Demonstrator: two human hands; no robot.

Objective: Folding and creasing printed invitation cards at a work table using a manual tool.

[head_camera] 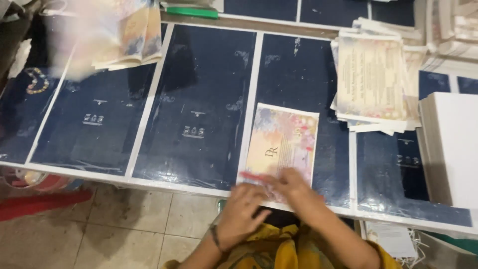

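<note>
A pastel floral printed card [284, 139] lies flat on the dark blue sheet-covered table [199, 89], near its front edge. My left hand [241, 211] and my right hand [291, 187] meet at the card's near end, fingers pressing on its lower edge. A red strip [254, 177] shows along that edge under my fingertips. Both hands are blurred, so the exact grip is unclear.
A stack of similar pale cards [373, 79] sits at the right. A tall white stack [450, 147] stands at the far right edge. More floral cards [132, 35] lie at the back left. A green object [191, 11] lies at the back. Tiled floor [124, 224] shows below.
</note>
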